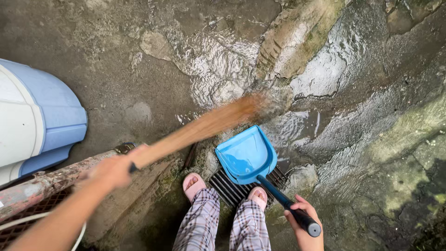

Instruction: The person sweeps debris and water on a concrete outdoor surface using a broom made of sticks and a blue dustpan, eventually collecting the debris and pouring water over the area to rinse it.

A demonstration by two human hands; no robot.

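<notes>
Both hands are gripping tools: the left hand [111, 169] is clamping a blurred broom [200, 128] sweeping water, the right hand [302, 223] is holding the blue dustpan [244, 155] handle, seemingly needing lower tilting.

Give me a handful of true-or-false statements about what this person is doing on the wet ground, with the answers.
1. The right hand holds the dark handle of a blue dustpan. True.
2. The left hand grips a metal shovel. False: it grips a brown broom, blurred in the picture.
3. The dustpan sits over a slatted drain grate by the person's feet. True.
4. The ground is dry and dusty. False: water lies rippling on the rough concrete.
5. A blue and white plastic container stands at the left edge. True.
6. The person is barefoot. False: pink sandals show below checked trousers.
</notes>
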